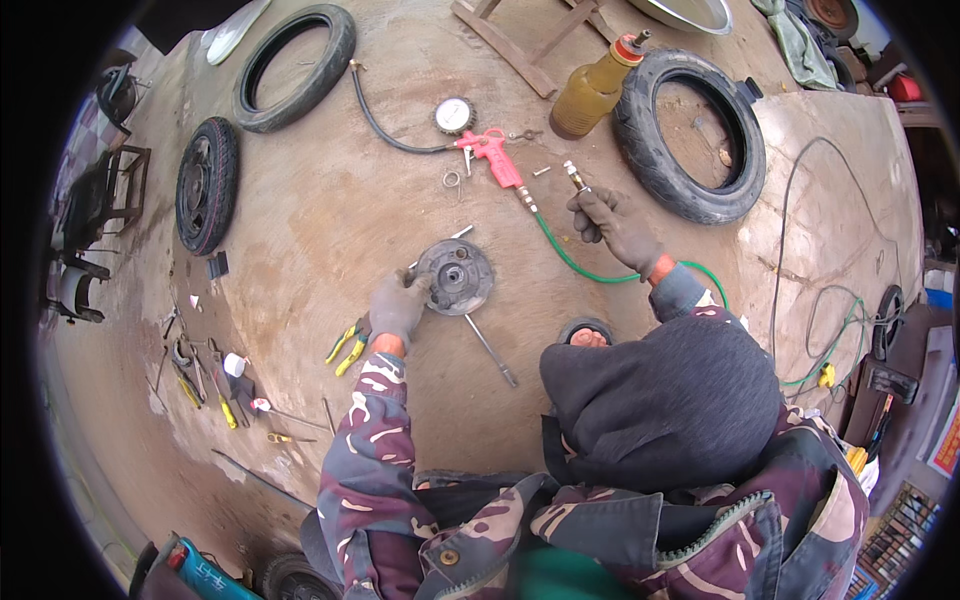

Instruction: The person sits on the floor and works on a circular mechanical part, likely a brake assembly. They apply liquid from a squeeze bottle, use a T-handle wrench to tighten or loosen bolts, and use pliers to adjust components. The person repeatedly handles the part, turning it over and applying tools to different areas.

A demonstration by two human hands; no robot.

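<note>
My left hand (pixel 398 310) wears a grey glove and grips the left edge of a round dark metal hub plate (pixel 462 292). A long metal rod (pixel 492 352) sticks out below the plate. My right hand (pixel 615 225), also gloved, holds a small metal bolt-like part (pixel 575 178) upright between its fingers. Just left of my left hand lie yellow-handled pliers (pixel 347 348). Above the plate are a small coiled spring (pixel 451 180), a short pin (pixel 542 170) and a red air gun (pixel 492 153) with a gauge and green hose.
Tyres (pixel 295 118) (pixel 735 200) and a wheel (pixel 207 185) lie around the work area. A bottle of yellow liquid (pixel 585 98) stands near a wooden frame (pixel 530 70). Scattered tools (pixel 205 380) lie at lower left; cables (pixel 840 330) loop on the right. My bent knee (pixel 660 400) is at lower right.
</note>
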